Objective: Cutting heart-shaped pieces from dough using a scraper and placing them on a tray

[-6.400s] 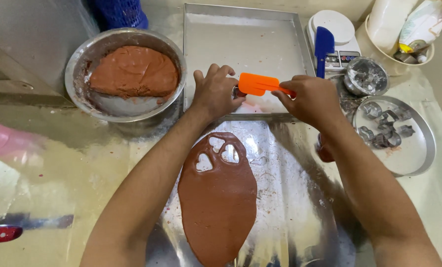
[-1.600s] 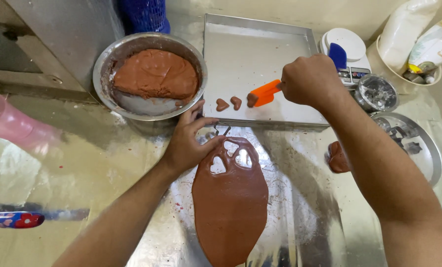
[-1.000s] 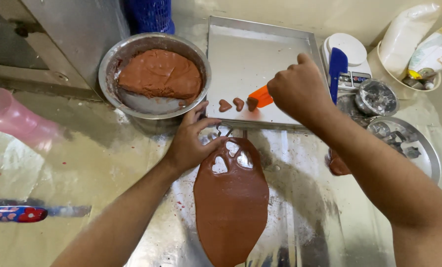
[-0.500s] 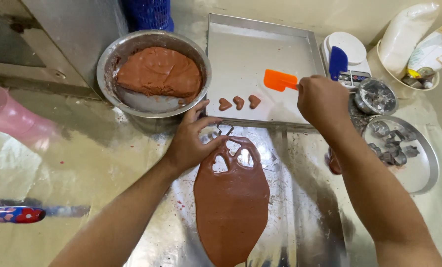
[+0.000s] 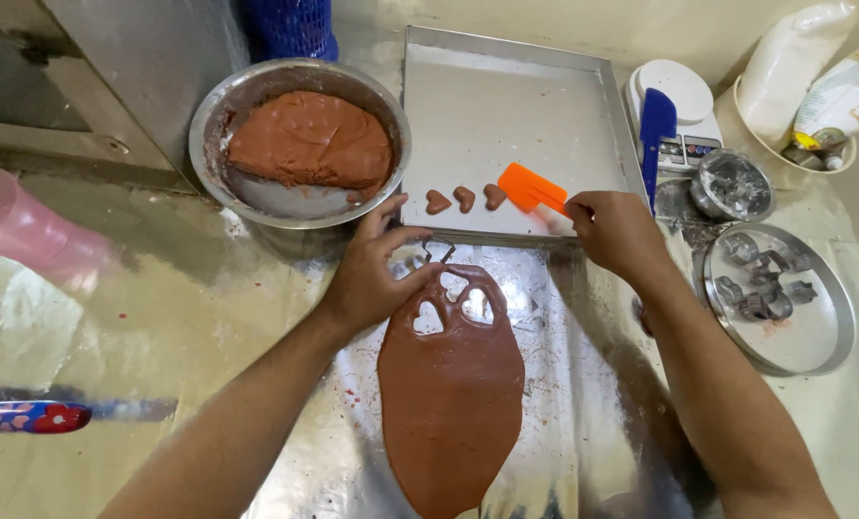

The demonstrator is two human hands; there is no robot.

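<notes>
**Three hearts on the tray, spatula in hand**

The right hand [image 5: 617, 231] is closed around the handle of an orange spatula [image 5: 530, 188], whose blade lies on the tray [image 5: 506, 106] just right of three heart-shaped dough pieces [image 5: 465, 199]. The hearts sit in a row near the tray's front edge, close together.

The left hand [image 5: 377, 274] rests on the worktop [image 5: 160, 327] at the top left of the rolled dough sheet [image 5: 452, 384], fingers spread and loosely curled; its fingertips are at a small metal cutter [image 5: 438, 251] just before the tray's front edge, though whether they grip it cannot be told. The sheet lies in the middle of the worktop and has three heart-shaped holes at its far end.

A steel bowl [image 5: 300, 139] with a lump of dough stands left of the tray. Towards the right edge, a round pan [image 5: 780, 298] holds more cutters.
</notes>
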